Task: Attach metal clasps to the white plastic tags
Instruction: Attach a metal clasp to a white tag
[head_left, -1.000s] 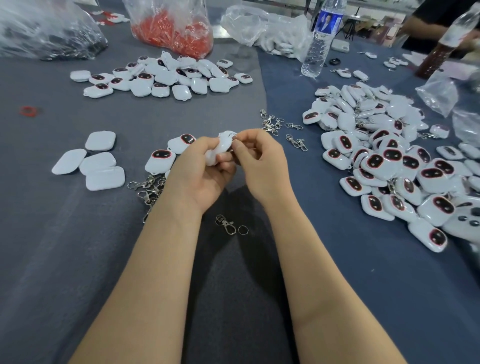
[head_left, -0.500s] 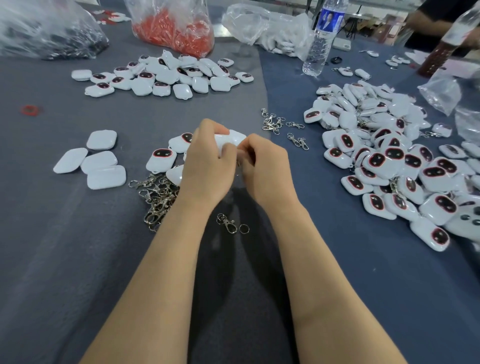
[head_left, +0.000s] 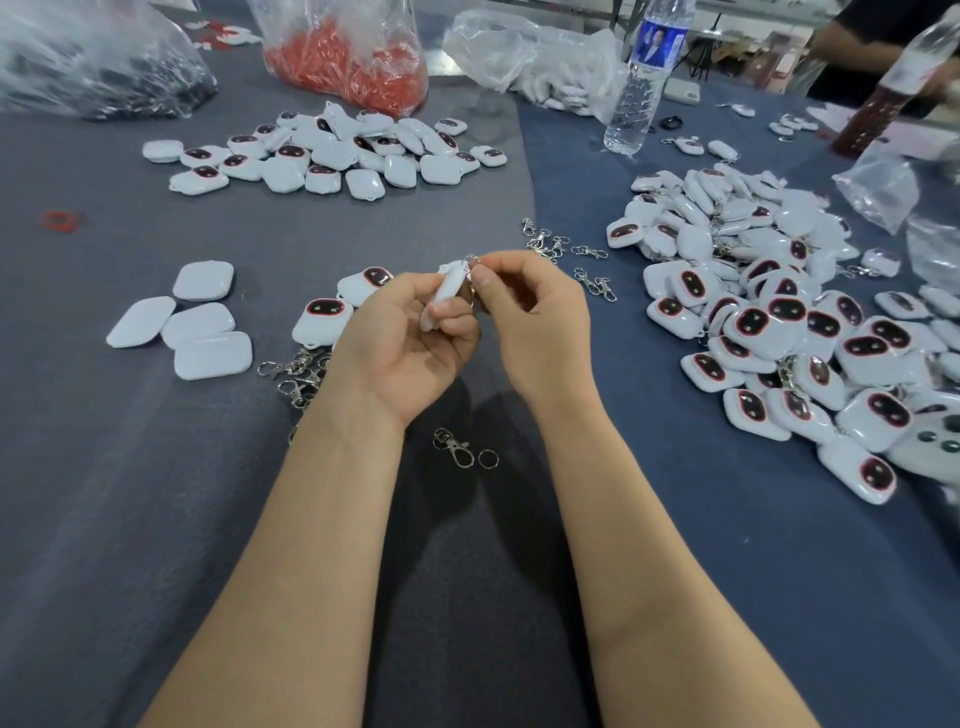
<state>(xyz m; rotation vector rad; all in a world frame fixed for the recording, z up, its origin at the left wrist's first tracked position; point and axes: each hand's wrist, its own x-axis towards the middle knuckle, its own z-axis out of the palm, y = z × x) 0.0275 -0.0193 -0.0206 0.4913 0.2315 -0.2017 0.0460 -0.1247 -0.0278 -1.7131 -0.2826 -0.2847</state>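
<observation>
I have one white tag up off the table, edge-on to the camera, between the two hands. The left hand holds it with fingers and thumb curled round its lower half. The right hand pinches a small metal ring against the tag's top corner, thumb and forefinger pressed together on it. I cannot tell whether the ring is already through the tag's loop; I judge I am mid-fitting.

The big heap on my right looks like the finished lot, since clasps show among those tags. What is left seems plenty. A far group of tags lies with no clasps that I can see. Four face-down tags sit on my left, and two face-up ones are just beyond the left hand.

Supplies are close: a tangle of clasps beside the left wrist, more clasps past the right hand, and a lone clasp with a loose ring between my forearms. I would call this roughly the middle of the job.
</observation>
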